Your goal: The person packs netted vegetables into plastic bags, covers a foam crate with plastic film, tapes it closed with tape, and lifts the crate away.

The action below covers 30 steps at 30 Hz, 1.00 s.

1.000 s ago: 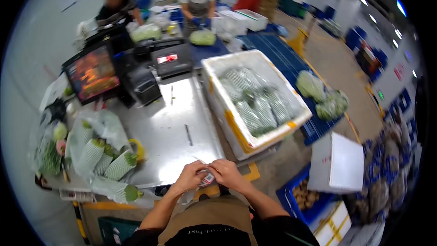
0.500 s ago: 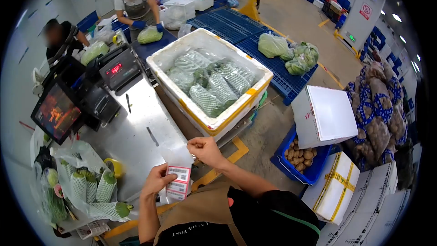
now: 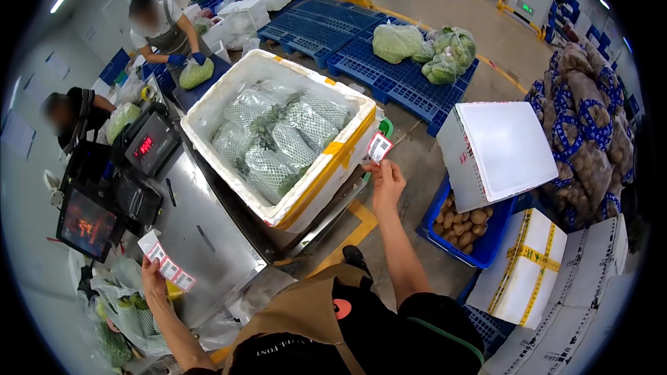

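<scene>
In my left hand (image 3: 154, 283), at the lower left over the steel table, is a strip of printed labels (image 3: 168, 264) on white backing, gripped at its edge. My right hand (image 3: 387, 186) pinches one red-bordered barcode label (image 3: 379, 146) between thumb and fingertips. That label is close to the right corner of a white foam box (image 3: 295, 217) with yellow tape. Inside the box lie several green vegetables in white foam nets (image 3: 288, 135), under clear plastic; their exact kind is unclear.
The steel table (image 3: 208, 274) carries a scale with a red display (image 3: 144, 146), a screen (image 3: 89, 221) and bagged netted produce (image 3: 130, 316). Potatoes fill a blue crate (image 3: 479, 258) on the right. Blue pallets (image 3: 389, 87) hold bagged greens. Two people work at the upper left.
One label has come off the strip into my right hand, which has moved up and right to the box. My left hand has moved left with the strip. The view has shifted.
</scene>
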Each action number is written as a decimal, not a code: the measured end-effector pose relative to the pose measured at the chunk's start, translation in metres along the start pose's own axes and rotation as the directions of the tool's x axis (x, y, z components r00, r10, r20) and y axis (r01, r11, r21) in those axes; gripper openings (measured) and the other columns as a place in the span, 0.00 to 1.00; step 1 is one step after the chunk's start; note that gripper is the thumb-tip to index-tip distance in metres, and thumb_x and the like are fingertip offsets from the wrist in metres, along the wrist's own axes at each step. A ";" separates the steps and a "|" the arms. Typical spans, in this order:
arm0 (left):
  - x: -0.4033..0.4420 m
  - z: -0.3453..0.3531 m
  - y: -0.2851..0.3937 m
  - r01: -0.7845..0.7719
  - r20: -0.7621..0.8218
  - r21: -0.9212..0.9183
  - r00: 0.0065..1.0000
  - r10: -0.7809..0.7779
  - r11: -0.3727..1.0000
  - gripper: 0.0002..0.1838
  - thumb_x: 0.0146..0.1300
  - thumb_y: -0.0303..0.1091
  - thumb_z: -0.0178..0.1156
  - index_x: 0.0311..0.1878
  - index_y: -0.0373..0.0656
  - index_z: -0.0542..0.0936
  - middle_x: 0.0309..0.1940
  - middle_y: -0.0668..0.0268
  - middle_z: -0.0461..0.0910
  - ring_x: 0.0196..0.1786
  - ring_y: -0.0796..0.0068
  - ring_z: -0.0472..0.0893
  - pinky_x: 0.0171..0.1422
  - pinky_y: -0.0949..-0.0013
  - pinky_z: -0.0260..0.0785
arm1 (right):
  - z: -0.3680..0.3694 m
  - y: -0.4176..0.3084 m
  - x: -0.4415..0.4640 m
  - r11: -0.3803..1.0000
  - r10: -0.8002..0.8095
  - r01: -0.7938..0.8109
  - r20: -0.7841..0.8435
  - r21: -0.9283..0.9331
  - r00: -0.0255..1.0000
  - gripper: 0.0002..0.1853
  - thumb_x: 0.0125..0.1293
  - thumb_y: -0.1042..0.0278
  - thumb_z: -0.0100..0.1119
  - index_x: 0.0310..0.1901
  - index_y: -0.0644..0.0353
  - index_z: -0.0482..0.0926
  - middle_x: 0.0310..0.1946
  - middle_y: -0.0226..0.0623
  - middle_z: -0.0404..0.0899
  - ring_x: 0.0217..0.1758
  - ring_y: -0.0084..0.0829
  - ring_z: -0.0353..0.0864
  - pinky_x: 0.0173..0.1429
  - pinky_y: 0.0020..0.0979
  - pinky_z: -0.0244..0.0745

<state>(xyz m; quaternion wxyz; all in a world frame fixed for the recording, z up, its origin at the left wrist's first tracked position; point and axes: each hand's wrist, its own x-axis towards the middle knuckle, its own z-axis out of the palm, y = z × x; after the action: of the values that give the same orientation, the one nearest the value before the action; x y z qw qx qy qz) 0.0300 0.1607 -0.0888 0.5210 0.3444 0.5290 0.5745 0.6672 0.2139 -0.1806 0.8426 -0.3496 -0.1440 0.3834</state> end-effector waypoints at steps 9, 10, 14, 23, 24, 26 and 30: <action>0.054 -0.045 -0.063 0.652 -0.682 0.706 0.731 0.020 0.278 0.38 0.48 0.30 0.64 0.65 0.35 0.64 0.34 0.58 0.78 0.32 0.67 0.77 0.35 0.58 0.71 | -0.014 0.079 0.067 0.973 0.109 -0.064 -0.198 0.223 0.974 0.06 0.62 0.74 0.59 0.38 0.67 0.76 0.29 0.41 0.80 0.28 0.32 0.81 0.36 0.33 0.79; 0.063 -0.077 -0.085 0.589 -0.618 0.783 0.773 0.146 0.200 0.38 0.47 0.31 0.64 0.64 0.33 0.65 0.36 0.57 0.78 0.34 0.66 0.78 0.39 0.59 0.71 | -0.014 0.085 0.069 0.976 0.119 -0.079 -0.194 0.203 0.974 0.06 0.62 0.74 0.60 0.37 0.66 0.76 0.29 0.41 0.81 0.28 0.32 0.81 0.35 0.32 0.78; 0.063 -0.112 -0.127 0.431 -0.479 0.877 0.822 0.308 0.211 0.39 0.43 0.34 0.66 0.61 0.30 0.67 0.43 0.48 0.78 0.45 0.60 0.78 0.51 0.63 0.69 | -0.015 0.096 0.073 0.987 0.147 -0.134 -0.164 0.088 0.975 0.07 0.61 0.73 0.62 0.36 0.67 0.77 0.28 0.40 0.81 0.26 0.30 0.80 0.32 0.29 0.77; 0.035 0.090 -0.083 0.061 -0.177 0.944 0.923 0.342 0.324 0.25 0.52 0.33 0.62 0.54 0.35 0.75 0.39 0.53 0.80 0.42 0.63 0.80 0.49 0.65 0.71 | -0.016 0.079 0.084 0.866 0.341 -0.300 0.036 -0.400 0.939 0.12 0.61 0.70 0.62 0.44 0.65 0.75 0.17 0.34 0.76 0.14 0.20 0.69 0.17 0.21 0.60; 0.034 0.137 -0.073 -0.054 -0.124 0.922 0.897 0.425 0.382 0.21 0.55 0.29 0.60 0.54 0.36 0.75 0.41 0.54 0.81 0.43 0.63 0.80 0.50 0.65 0.71 | -0.016 0.077 0.083 0.841 0.367 -0.309 0.049 -0.444 0.929 0.13 0.61 0.70 0.62 0.45 0.65 0.74 0.16 0.33 0.75 0.13 0.19 0.67 0.16 0.21 0.58; 0.036 0.216 -0.058 -0.323 0.079 0.863 0.846 0.528 0.388 0.19 0.54 0.28 0.63 0.51 0.37 0.77 0.44 0.55 0.80 0.46 0.62 0.80 0.52 0.63 0.70 | -0.018 0.075 0.080 0.789 0.409 -0.311 0.075 -0.530 0.910 0.15 0.61 0.69 0.62 0.48 0.65 0.73 0.14 0.32 0.72 0.11 0.19 0.64 0.15 0.22 0.54; 0.054 0.326 -0.075 -0.709 0.597 0.694 0.662 0.453 0.122 0.21 0.50 0.31 0.67 0.49 0.41 0.76 0.47 0.54 0.76 0.49 0.55 0.76 0.55 0.58 0.68 | -0.020 0.077 0.071 0.782 0.377 -0.250 0.113 -0.571 0.920 0.16 0.63 0.68 0.60 0.50 0.64 0.72 0.13 0.30 0.71 0.12 0.19 0.65 0.16 0.20 0.56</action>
<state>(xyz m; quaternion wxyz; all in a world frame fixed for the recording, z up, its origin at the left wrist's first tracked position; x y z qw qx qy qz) 0.3447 0.2867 -0.1035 0.0391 0.8094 0.4997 0.3061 0.6821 0.2927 -0.2503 0.6103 -0.5492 -0.2792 0.4980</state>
